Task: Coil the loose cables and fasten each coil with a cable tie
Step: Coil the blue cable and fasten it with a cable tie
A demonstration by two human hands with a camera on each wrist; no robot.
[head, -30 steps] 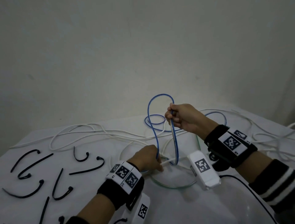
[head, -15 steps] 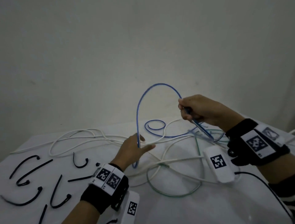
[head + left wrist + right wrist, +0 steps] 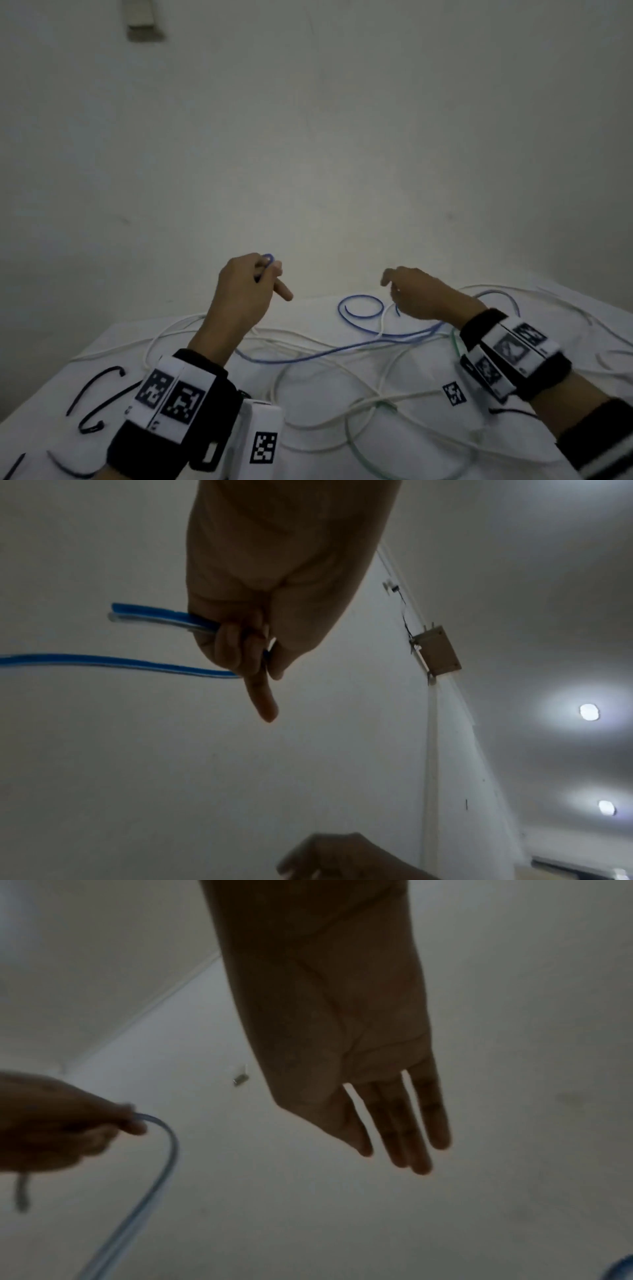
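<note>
A thin blue cable (image 3: 359,337) lies in a loose curl across the white table (image 3: 342,455). My left hand (image 3: 270,274) is raised above the table and grips a bend of it, with the index finger sticking out. In the left wrist view two blue strands (image 3: 154,618) run out of the closed fingers of that hand (image 3: 263,664). My right hand (image 3: 390,281) hovers over the blue curl with fingers relaxed, holding nothing; in the right wrist view its fingers (image 3: 400,1156) are straight. Several black cable ties (image 3: 96,394) lie at the table's left.
Long white cables (image 3: 342,377) and a pale green cable (image 3: 359,448) sprawl tangled across the table between and beneath my wrists. A plain wall stands just behind the table's far edge. More white cable loops lie at the far right (image 3: 565,308).
My right hand has let go of the blue cable and opened. The left hand has risen and taken hold of the cable. The tall blue loop between the hands has gone.
</note>
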